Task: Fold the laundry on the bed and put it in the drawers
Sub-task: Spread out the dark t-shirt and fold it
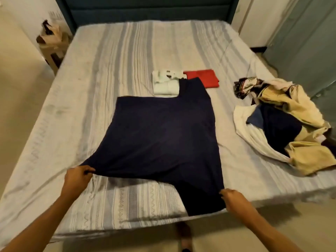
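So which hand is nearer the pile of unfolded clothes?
Right. The right hand grips the navy shirt just below the pile; the left hand holds its far corner.

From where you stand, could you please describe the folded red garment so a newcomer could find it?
On the striped bed sheet, look past the spread navy garment toward the headboard. The flat folded red garment lies beside a folded white one, the only bright red piece.

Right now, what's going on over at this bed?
A person is spreading a navy garment flat on the striped bed. The left hand and right hand each pinch a near corner. A folded white piece and folded red piece lie beyond it; an unfolded pile waits to the right.
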`<action>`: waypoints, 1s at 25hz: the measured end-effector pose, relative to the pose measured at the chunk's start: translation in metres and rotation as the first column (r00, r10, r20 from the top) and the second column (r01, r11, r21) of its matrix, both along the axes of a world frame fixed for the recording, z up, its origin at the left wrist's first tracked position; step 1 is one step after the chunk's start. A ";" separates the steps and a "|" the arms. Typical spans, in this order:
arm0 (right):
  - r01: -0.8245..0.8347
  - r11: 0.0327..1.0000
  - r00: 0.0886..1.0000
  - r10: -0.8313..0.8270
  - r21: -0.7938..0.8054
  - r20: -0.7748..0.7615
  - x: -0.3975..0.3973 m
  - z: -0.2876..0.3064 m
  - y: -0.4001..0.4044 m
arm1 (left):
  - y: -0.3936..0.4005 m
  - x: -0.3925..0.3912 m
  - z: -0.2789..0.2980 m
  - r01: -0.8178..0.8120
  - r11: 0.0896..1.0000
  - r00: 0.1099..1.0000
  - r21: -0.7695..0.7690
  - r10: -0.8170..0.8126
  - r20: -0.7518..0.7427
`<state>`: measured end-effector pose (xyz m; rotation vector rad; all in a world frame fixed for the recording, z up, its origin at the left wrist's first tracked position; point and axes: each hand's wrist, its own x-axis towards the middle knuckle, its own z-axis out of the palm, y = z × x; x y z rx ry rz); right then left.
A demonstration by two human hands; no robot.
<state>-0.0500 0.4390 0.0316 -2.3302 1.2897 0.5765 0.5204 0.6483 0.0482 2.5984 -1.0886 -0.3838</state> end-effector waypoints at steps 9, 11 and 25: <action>-0.132 0.980 0.935 0.173 0.148 -0.311 0.005 -0.040 0.051 | 0.086 -0.018 -0.094 -0.043 0.959 0.997 0.281 0.057 -0.042; 0.116 0.989 0.983 -0.100 0.095 -0.155 0.007 -0.026 0.024 | 0.080 -0.025 -0.080 -0.034 0.973 0.995 0.229 0.054 -0.079; 0.711 0.067 -0.010 -0.994 0.700 0.105 0.046 -0.108 -0.136 | -0.123 -0.280 -0.122 -0.387 0.834 -0.080 0.393 0.394 -0.915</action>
